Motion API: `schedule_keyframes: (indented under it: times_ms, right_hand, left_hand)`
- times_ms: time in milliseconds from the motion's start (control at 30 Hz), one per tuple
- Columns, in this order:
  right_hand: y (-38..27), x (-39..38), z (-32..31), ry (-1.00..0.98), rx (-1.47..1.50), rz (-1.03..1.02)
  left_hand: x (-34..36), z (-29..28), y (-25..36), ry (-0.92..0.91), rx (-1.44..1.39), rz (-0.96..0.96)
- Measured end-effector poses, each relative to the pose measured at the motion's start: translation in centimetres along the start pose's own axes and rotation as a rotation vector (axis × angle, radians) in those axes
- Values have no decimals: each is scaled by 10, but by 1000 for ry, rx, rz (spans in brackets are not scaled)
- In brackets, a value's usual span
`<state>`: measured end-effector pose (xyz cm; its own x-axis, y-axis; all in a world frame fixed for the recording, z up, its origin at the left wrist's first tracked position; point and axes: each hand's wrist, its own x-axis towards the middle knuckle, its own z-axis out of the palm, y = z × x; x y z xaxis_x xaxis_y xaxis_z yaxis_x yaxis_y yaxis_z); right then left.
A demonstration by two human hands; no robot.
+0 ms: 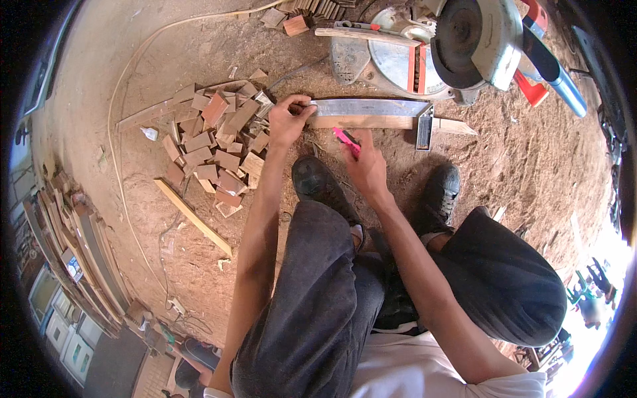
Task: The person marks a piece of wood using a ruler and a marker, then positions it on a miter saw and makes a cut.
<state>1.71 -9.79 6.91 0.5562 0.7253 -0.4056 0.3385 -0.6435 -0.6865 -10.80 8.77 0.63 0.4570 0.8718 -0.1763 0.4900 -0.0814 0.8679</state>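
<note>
A metal square with a long blade and a short stock at its right end lies along a light wooden board on the ground. My left hand is closed at the left end of the blade and board, fingers gripping there. My right hand, just below the board, holds a pink and black hand tool, perhaps a marker or knife; its tip points up-left toward the board.
A miter saw stands beyond the board. Wood offcuts lie piled at left, near a loose batten and cables. Long planks lie at far left. My shoes and bent knees frame the work. Part of another person shows at bottom left.
</note>
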Motion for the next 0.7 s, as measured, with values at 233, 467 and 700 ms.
schedule_keyframes:
  times_ms: [233, 467, 700]
  right_hand:
    - [2, -1, -1, 32, 10, -16]
    - [8, -1, 2, 43, 37, -31]
    - [8, -3, 2, 60, 64, -69]
  left_hand:
    - [0, 1, 0, 6, -60, 20]
    - [-1, 1, 0, -9, -41, -27]
    - [0, 0, -12, 8, -78, -10]
